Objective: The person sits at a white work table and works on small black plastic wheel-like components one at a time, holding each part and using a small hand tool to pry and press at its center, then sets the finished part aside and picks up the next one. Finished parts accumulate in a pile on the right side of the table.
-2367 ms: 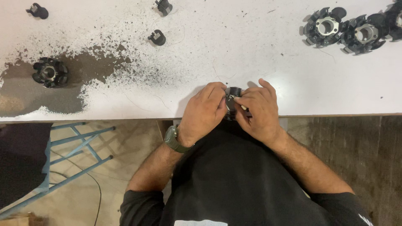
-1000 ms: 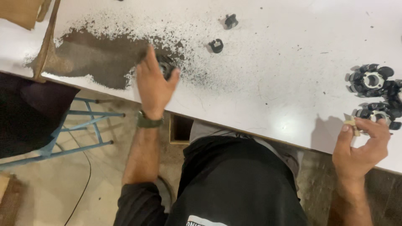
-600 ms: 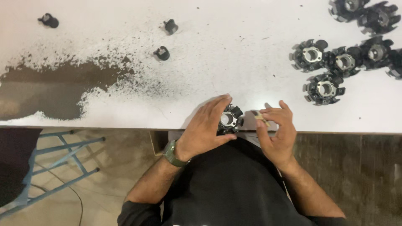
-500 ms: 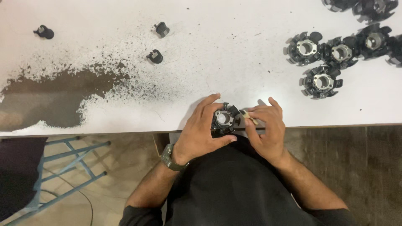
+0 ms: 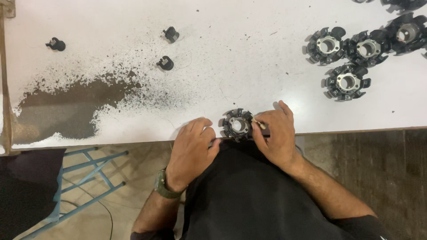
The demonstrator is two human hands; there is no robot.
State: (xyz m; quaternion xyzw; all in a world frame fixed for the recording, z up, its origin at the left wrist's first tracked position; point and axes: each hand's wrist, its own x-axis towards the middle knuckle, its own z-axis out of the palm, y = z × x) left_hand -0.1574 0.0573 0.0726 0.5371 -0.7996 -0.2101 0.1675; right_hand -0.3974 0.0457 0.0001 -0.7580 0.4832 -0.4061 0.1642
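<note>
A black round part (image 5: 237,125) with a ring of lugs and a metal centre lies flat on the white table (image 5: 249,53), right at its near edge. My right hand (image 5: 276,133) is against the part's right side and pinches a small tan stick (image 5: 259,124) whose tip rests over the rim. My left hand (image 5: 193,143) sits at the table edge just left of the part, fingers curled under and holding nothing. Its thumb points toward the part's lower left rim. Whether the thumb touches the part is unclear.
Several more black round parts (image 5: 347,82) are grouped at the back right. Three small black pieces (image 5: 165,63) lie at the back left. A wide patch of dark powder (image 5: 66,106) covers the left of the table. A blue metal frame (image 5: 89,178) stands below the edge.
My left hand fetched a part from the dark patch and my right hand came back from the group at the right. Both met at the near edge; my left hand has since slid off the part, uncovering it.
</note>
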